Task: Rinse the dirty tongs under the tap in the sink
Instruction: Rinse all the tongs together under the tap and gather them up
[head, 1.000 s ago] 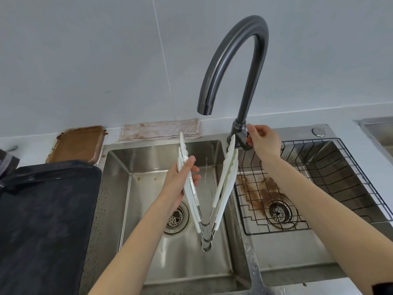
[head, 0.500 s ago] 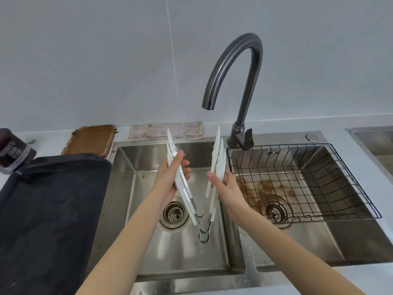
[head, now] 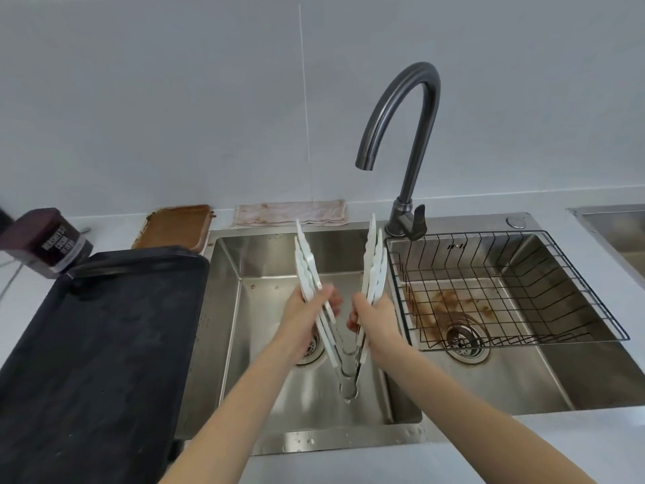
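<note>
Left hand (head: 307,319) and right hand (head: 373,319) are each pinching one arm of the light, springy, likely slippery tongs (head: 343,347) at mid-frame.

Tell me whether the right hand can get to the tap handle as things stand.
Probably yes, once it lets go: the right hand grips one arm of the tongs, and nothing stands between it and the tap handle.

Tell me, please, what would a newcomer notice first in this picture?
First, the white tongs, spread in a V over the left sink basin, one arm in the left hand and one in the right hand. Next, the dark curved tap behind, and brown stains under the wire rack in the right basin.
</note>
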The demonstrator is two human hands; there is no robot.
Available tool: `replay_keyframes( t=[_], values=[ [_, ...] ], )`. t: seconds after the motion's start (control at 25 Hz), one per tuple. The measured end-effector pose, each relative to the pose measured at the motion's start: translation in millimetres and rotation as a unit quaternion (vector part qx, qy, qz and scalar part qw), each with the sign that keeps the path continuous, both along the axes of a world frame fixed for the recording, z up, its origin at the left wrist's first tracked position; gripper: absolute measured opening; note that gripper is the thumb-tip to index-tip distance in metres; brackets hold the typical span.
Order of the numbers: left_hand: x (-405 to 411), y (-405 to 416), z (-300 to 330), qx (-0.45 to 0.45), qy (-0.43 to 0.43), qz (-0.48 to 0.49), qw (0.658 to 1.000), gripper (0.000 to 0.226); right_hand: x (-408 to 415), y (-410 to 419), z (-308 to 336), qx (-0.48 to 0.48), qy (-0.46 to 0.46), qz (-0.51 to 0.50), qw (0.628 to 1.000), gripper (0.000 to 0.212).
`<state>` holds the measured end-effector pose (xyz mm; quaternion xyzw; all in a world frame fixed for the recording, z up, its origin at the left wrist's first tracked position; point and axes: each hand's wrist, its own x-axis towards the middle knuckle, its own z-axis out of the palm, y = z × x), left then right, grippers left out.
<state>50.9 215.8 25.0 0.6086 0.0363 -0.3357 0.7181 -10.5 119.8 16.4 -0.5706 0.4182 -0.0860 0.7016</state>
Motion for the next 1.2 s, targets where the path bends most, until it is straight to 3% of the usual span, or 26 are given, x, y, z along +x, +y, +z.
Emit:
replay_keyframes(
  t=[0.08,0.16,0.28,0.44,0.64,0.96,1.2],
  values=[
    [-14.4,11.3,-24.4,0.070,0.049,-0.033,0.996,0.022,-6.8,10.0,-16.9,0.065,0.066,0.011,0.996,0.021],
    [-18.3,21.1,-35.6,0.083,0.067,-0.052,0.993,0.023,-9.6,15.4,-25.3,0.105,0.089,0.019,0.990,0.024],
    [-7.9,21.5,-24.9,0.022,0.031,-0.019,0.999,0.011,-1.5,13.3,-20.6,0.054,0.060,0.035,0.996,0.022],
    [-5.8,15.5,-11.3,-0.042,-0.017,-0.007,0.999,0.022,3.1,9.9,-10.0,-0.025,0.016,0.029,0.999,0.007],
    [-3.2,23.1,-17.4,0.036,-0.002,-0.037,0.999,0.022,-2.8,13.5,-16.3,0.087,0.048,0.041,0.994,0.017],
    [16.8,56.1,-20.0,0.031,0.034,-0.014,0.999,0.009,13.0,30.9,-8.6,0.012,0.077,0.175,0.981,0.016],
    [57.4,111.1,-7.4,0.052,0.027,0.010,0.998,0.009,60.4,77.1,-7.8,-0.059,0.101,0.227,0.967,0.030]
  ],
)
